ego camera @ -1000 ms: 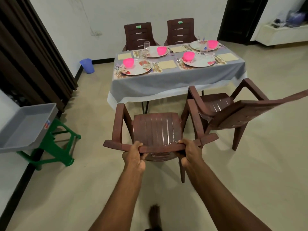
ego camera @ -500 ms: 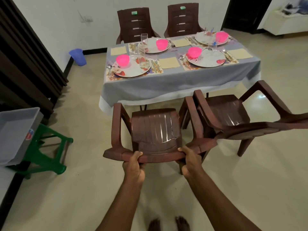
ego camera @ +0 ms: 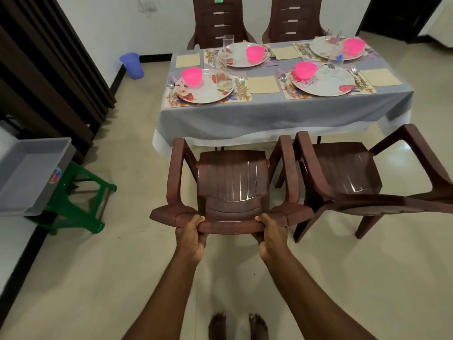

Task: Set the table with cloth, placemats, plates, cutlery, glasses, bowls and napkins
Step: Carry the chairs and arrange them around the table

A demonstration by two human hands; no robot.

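Both hands (ego camera: 191, 238) gripping chair (ego camera: 231, 177) backrest, table (ego camera: 282, 111) beyond, seemingly laid

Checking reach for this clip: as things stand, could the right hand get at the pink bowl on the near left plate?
Probably not. The right hand and left hand both grip the chair by its back, and that chair stands between the person and the table. The pink bowl sits well beyond it.

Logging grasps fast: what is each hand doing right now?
Left hand: closed, holding the chair backrest.
Right hand: closed, holding the same backrest.
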